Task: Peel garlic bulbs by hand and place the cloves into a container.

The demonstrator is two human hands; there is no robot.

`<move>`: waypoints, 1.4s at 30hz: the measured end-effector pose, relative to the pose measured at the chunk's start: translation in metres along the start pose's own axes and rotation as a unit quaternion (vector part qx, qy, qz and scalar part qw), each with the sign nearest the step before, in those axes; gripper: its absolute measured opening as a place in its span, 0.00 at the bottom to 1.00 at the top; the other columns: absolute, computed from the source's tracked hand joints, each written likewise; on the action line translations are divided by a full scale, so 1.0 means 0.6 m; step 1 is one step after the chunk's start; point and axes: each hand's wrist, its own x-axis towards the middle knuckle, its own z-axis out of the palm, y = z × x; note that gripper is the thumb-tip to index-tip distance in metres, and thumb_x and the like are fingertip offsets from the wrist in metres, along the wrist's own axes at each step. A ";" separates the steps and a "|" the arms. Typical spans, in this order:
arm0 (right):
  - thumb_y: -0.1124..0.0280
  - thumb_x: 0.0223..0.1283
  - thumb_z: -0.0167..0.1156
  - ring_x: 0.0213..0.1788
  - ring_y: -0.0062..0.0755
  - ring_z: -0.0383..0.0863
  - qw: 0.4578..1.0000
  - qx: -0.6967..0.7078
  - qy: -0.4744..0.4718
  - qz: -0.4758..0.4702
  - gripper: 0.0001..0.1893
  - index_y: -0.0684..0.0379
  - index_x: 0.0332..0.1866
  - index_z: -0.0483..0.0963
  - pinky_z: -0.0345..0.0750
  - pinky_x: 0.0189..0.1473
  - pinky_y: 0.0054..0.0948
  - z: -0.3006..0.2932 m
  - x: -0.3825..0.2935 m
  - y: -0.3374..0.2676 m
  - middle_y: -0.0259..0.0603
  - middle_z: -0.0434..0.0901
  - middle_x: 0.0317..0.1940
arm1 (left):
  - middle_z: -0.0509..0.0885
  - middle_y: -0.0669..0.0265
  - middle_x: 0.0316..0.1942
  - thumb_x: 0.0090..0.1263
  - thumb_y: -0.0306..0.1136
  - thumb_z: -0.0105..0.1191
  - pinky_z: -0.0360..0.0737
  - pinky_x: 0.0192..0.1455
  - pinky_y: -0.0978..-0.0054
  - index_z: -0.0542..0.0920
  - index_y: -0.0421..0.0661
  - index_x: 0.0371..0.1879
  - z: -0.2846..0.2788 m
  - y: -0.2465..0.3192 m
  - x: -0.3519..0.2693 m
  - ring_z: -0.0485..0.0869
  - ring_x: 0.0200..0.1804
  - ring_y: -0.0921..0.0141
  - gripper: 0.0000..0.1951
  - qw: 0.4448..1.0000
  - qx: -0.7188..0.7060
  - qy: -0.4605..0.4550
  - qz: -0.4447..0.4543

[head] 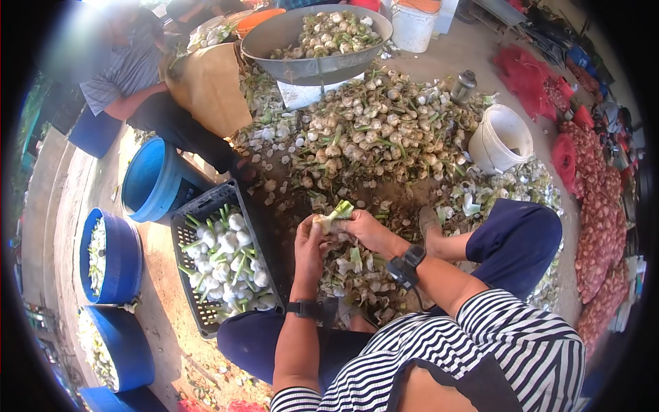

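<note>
Between my two hands is a garlic bulb [323, 221] with a short green stem. My left hand [309, 244] grips the bulb from the left with thumb and fingers. From the right, my right hand [366, 230] pinches the stem side; its fingertips are partly hidden. Loose husks and leaf scraps [355, 273] lie on the ground under my hands. To the left, a black plastic crate [260, 242] holds many cleaned white garlic bulbs [226, 257] with trimmed green stems. Ahead, a large heap of unpeeled garlic [381, 129] covers the ground.
A metal basin [319, 67] of garlic stands behind the heap. A white bucket [484, 144] tilts at right, near red mesh sacks [600, 221]. Blue buckets [154, 175] and cut blue tubs [121, 262] line the left. Another person [134, 77] sits at upper left.
</note>
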 end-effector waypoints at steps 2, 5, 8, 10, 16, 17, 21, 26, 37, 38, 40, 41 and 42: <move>0.68 0.66 0.57 0.41 0.18 0.79 0.993 -0.111 0.003 -0.041 0.11 0.60 0.49 0.78 0.75 0.45 0.21 0.003 -0.004 0.002 0.31 0.82 0.41 | 0.81 0.63 0.35 0.76 0.41 0.45 0.74 0.28 0.84 0.75 0.43 0.45 -0.019 0.004 -0.001 0.80 0.29 0.75 0.13 1.000 -0.004 -0.009 -0.025; 0.69 0.67 0.57 0.40 0.15 0.77 0.996 -0.077 -0.028 -0.046 0.10 0.62 0.47 0.79 0.74 0.43 0.20 0.011 -0.013 0.004 0.29 0.82 0.39 | 0.81 0.65 0.27 0.77 0.44 0.41 0.75 0.28 0.82 0.78 0.42 0.40 -0.033 0.004 -0.001 0.80 0.26 0.75 0.18 0.997 0.048 -0.011 -0.062; 0.74 0.66 0.56 0.42 0.16 0.77 0.996 -0.090 0.024 -0.016 0.08 0.62 0.46 0.78 0.74 0.46 0.22 -0.013 -0.007 0.004 0.29 0.81 0.41 | 0.82 0.65 0.36 0.69 0.35 0.53 0.79 0.39 0.72 0.81 0.43 0.43 0.009 0.012 -0.005 0.83 0.38 0.68 0.10 0.771 0.561 0.138 0.268; 0.74 0.63 0.56 0.40 0.26 0.78 0.940 -0.324 0.060 -0.091 0.08 0.61 0.46 0.77 0.74 0.45 0.27 -0.015 -0.003 0.007 0.33 0.81 0.39 | 0.82 0.65 0.38 0.66 0.31 0.55 0.79 0.40 0.72 0.82 0.44 0.41 0.025 0.021 -0.013 0.82 0.40 0.66 0.09 0.742 0.596 0.093 0.291; 0.68 0.56 0.58 0.44 0.50 0.77 0.793 -0.572 0.144 -0.152 0.11 0.58 0.44 0.77 0.74 0.44 0.39 -0.029 0.006 0.013 0.44 0.76 0.38 | 0.84 0.66 0.35 0.64 0.27 0.57 0.77 0.38 0.74 0.82 0.45 0.40 -0.003 -0.003 0.003 0.83 0.34 0.66 0.07 0.832 0.521 0.031 0.187; 0.70 0.56 0.58 0.44 0.48 0.78 0.729 -0.643 0.177 -0.155 0.12 0.59 0.44 0.77 0.73 0.45 0.37 -0.040 0.007 0.019 0.43 0.76 0.37 | 0.84 0.66 0.35 0.66 0.28 0.56 0.78 0.38 0.75 0.82 0.43 0.39 0.001 -0.003 0.005 0.83 0.34 0.69 0.06 0.923 0.362 0.018 0.127; 0.73 0.55 0.59 0.43 0.43 0.78 0.722 -0.683 0.008 -0.112 0.12 0.60 0.46 0.77 0.75 0.48 0.36 -0.026 -0.017 0.011 0.42 0.78 0.36 | 0.83 0.65 0.40 0.72 0.34 0.52 0.80 0.39 0.77 0.79 0.40 0.42 -0.034 -0.017 0.016 0.83 0.38 0.75 0.10 0.997 -0.002 0.058 0.045; 0.71 0.64 0.56 0.48 0.27 0.78 0.923 0.346 -0.162 -0.042 0.11 0.54 0.52 0.74 0.73 0.57 0.37 -0.051 0.002 -0.040 0.31 0.80 0.42 | 0.82 0.68 0.47 0.73 0.35 0.51 0.82 0.44 0.75 0.76 0.46 0.52 -0.066 -0.029 0.026 0.82 0.46 0.72 0.12 0.992 -0.032 0.122 -0.027; 0.64 0.52 0.67 0.44 0.37 0.80 0.891 -0.412 0.028 -0.187 0.25 0.57 0.56 0.70 0.78 0.43 0.33 0.005 0.006 -0.009 0.44 0.73 0.49 | 0.83 0.66 0.41 0.74 0.36 0.50 0.81 0.38 0.80 0.77 0.43 0.46 -0.051 -0.024 0.030 0.83 0.39 0.74 0.10 0.985 -0.033 0.168 -0.007; 0.68 0.54 0.66 0.40 0.34 0.80 0.861 -0.428 0.023 -0.275 0.20 0.56 0.52 0.73 0.78 0.42 0.30 0.032 0.010 -0.012 0.41 0.76 0.43 | 0.83 0.67 0.41 0.73 0.35 0.50 0.81 0.38 0.80 0.76 0.43 0.47 -0.077 -0.039 0.029 0.83 0.39 0.74 0.11 0.992 0.003 0.124 -0.023; 0.72 0.60 0.61 0.34 0.25 0.78 0.943 -0.269 0.035 -0.190 0.07 0.59 0.42 0.75 0.77 0.37 0.24 0.030 0.030 0.000 0.32 0.78 0.33 | 0.82 0.67 0.41 0.73 0.34 0.51 0.81 0.39 0.80 0.76 0.43 0.49 -0.062 -0.031 0.027 0.82 0.39 0.74 0.11 0.995 -0.003 0.095 -0.033; 0.74 0.63 0.59 0.31 0.22 0.77 0.993 -0.086 0.028 -0.074 0.03 0.59 0.39 0.76 0.76 0.35 0.21 0.026 0.037 0.000 0.31 0.79 0.32 | 0.82 0.67 0.42 0.72 0.33 0.52 0.81 0.41 0.81 0.75 0.43 0.50 -0.053 -0.026 0.028 0.82 0.39 0.75 0.12 0.996 -0.008 0.078 -0.037; 0.73 0.64 0.58 0.31 0.21 0.78 0.994 0.061 0.067 -0.056 0.03 0.59 0.39 0.77 0.77 0.35 0.20 0.014 0.046 0.005 0.31 0.80 0.32 | 0.81 0.66 0.42 0.71 0.33 0.52 0.80 0.39 0.80 0.75 0.42 0.51 -0.042 -0.017 0.029 0.81 0.39 0.73 0.13 0.993 -0.051 0.107 -0.025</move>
